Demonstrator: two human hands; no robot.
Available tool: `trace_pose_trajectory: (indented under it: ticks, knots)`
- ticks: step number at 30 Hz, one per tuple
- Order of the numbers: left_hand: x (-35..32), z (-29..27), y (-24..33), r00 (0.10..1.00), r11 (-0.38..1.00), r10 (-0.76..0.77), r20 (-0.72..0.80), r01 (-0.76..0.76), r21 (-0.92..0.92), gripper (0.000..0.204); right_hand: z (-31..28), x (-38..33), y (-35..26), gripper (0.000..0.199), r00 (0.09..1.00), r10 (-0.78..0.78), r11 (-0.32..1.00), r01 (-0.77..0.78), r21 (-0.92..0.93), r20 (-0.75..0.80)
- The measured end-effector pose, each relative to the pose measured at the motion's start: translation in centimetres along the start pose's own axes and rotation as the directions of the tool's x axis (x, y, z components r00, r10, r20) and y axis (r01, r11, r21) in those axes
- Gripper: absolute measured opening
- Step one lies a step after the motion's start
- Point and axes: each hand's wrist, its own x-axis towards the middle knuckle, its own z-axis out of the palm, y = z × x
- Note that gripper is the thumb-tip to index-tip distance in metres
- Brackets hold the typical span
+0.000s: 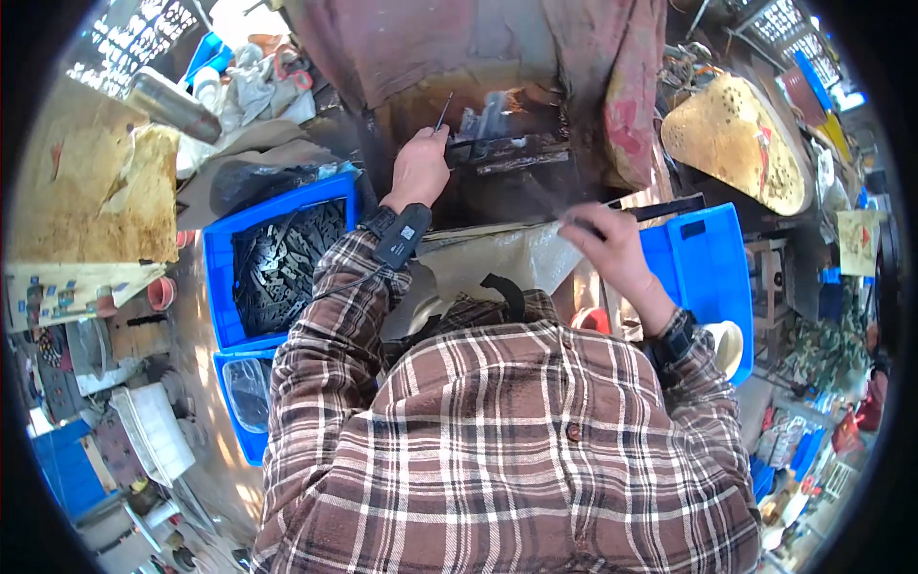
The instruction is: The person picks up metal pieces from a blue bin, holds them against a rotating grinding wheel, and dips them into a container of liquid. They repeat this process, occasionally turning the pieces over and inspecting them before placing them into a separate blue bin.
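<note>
- Two bare hands are in play, out in front of a plaid-shirted body, and both are busy!
- On the left, the left hand (421, 170) reaches up to the dark work bay, its grip clamped on a thin rod (446, 108); the free end slants upward, clear of the fingers.
- Just to the right of that rod sits a greyish fixture (491, 115), an orange-brown patch beside it, with a dark ledge (521, 158) running across below; finer detail there is too hazy to call.
- Over to the right hand (617, 253): lower, nearer the body, thumb and fingers together on a dark piece (585, 228). Its far end smears into blur, so its shape cannot be told.
- Between the forearms, a pale sheet (502, 258) spreads out under the bay.
- Beside the left forearm, a blue bin (222, 297) carries a big heap of small dark metal parts (287, 263); just below it, a second blue bin (251, 445) has a clear plastic bag (251, 392) in it.
- Beyond the right wrist stands another blue bin (712, 258), a cream round thing (727, 346) near its lower end.
- Up top, a stained reddish cloth (631, 124) hangs at the bay's right side.
</note>
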Motion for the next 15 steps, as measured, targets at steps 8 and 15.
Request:
trace_pose_trajectory:
  ticks: [8, 15]
  knots:
    - [-0.3, 1.1, 0.3, 0.912, 0.984, 0.03, 0.408, -0.1, 0.149, 0.018, 1.8, -5.2, 1.5, 0.015, 0.993, -0.035, 0.999, 0.033, 0.015, 0.11]
    - [0.1, 3.7, 0.2, 0.793, 0.973, -0.184, 0.582, 0.062, 0.222, 0.022, 2.3, -6.5, 2.3, 0.014, 0.944, 0.166, 0.941, -0.238, 0.241, 0.286]
